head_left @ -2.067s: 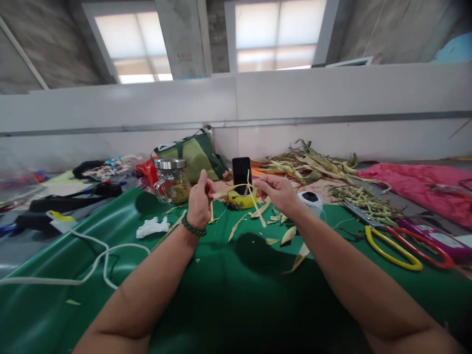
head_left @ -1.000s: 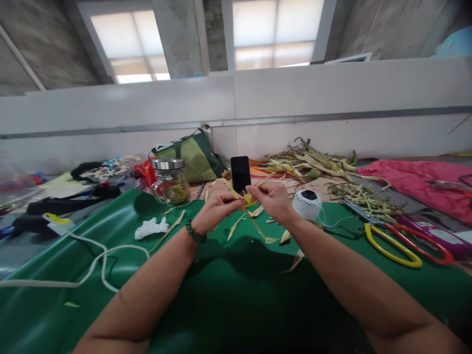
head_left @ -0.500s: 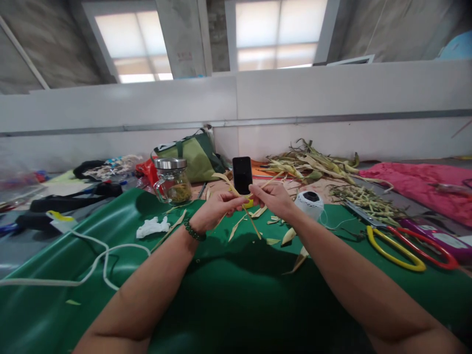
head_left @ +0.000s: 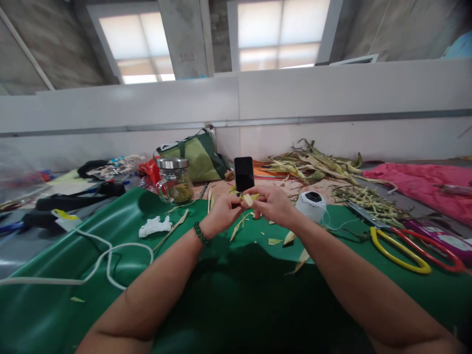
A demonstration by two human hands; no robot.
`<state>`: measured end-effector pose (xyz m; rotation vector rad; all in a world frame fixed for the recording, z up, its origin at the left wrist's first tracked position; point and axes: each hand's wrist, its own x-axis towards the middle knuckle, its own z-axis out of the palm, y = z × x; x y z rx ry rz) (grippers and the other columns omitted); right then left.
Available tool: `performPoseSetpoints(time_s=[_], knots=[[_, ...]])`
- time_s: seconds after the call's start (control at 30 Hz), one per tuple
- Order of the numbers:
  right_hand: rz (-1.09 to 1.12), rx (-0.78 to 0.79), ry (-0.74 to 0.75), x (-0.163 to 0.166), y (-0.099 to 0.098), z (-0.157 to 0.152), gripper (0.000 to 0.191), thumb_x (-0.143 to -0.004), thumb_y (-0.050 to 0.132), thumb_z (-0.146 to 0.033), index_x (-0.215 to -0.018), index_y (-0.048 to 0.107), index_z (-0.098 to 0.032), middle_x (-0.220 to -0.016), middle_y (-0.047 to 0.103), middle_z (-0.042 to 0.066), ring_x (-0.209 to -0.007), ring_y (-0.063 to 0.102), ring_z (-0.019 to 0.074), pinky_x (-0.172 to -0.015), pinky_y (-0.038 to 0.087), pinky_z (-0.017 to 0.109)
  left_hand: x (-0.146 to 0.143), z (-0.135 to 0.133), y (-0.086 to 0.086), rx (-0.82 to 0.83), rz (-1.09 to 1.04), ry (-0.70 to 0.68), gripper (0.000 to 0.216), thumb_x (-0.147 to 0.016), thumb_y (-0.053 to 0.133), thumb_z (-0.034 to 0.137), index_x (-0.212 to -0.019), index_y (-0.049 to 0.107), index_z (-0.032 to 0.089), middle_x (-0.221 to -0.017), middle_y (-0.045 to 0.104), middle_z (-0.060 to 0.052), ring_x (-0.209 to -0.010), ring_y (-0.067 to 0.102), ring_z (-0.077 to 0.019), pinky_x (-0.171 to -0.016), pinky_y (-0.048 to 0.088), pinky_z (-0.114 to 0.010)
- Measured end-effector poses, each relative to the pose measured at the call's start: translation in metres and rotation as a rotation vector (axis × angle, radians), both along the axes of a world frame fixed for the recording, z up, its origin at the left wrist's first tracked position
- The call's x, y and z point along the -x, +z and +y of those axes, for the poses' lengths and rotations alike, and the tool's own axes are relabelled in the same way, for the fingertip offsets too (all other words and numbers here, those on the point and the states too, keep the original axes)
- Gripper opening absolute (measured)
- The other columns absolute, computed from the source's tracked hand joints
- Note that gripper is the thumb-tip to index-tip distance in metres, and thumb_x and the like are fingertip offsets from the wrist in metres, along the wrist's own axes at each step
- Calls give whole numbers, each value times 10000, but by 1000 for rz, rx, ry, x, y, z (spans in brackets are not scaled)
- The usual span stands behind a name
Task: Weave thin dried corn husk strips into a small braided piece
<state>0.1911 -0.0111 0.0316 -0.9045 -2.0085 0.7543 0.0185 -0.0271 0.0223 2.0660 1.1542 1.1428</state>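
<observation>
My left hand (head_left: pixel 224 212) and my right hand (head_left: pixel 272 204) meet over the green mat, in front of an upright black phone (head_left: pixel 244 173). Between the fingertips is a pale corn husk strip (head_left: pixel 248 199), folded or bunched into a short piece. The fingers of both hands are closed on it; how the strip runs behind them is hidden. A green bead bracelet (head_left: pixel 200 233) circles my left wrist. Loose husk pieces (head_left: pixel 289 238) lie on the mat below and to the right of my hands.
A lidded glass jar (head_left: pixel 176 181) and crumpled white tissue (head_left: pixel 155 226) are on the left, near a white cable (head_left: pixel 99 260). At right are a white thread spool (head_left: pixel 311 206), large scissors (head_left: pixel 400 250) with red and yellow handles, and a husk pile (head_left: pixel 313 164). The green mat (head_left: pixel 236 295) spreads in front.
The long husk strips that stuck out from my fingers now show as one short, pale folded piece. My hands have turned and lowered slightly, and the view has shifted a little.
</observation>
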Motion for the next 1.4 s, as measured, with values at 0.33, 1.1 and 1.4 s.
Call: performPoseSetpoints(time_s=[0.33, 1.1, 1.4], knots=[[10, -368, -36, 9, -11, -10, 252, -830, 533, -203, -591, 601, -162, -483, 537, -22, -504, 511, 91, -512, 356, 198, -9, -2, -8, -36, 48, -199, 146, -753, 582, 148, -644, 677, 134, -623, 633, -6, -601, 530, -109, -589, 405, -206], [-429, 6, 404, -25, 5, 18, 287, -790, 572, -362, -627, 652, -140, -496, 502, -38, -451, 391, 63, -439, 262, 201, 11, 2, 2, 569, 11, -319, 331, -594, 800, 439, -676, 725, 128, -598, 637, -13, -532, 550, -97, -547, 493, -205], [269, -223, -245, -40, 6, 46, 409, -755, 598, -557, -648, 627, -164, -560, 575, -9, -504, 478, 98, -491, 371, 225, 17, 6, 9, 694, -451, -237, 419, -763, 675, 490, -632, 666, 92, -772, 704, -104, -606, 572, -89, -556, 491, -190]])
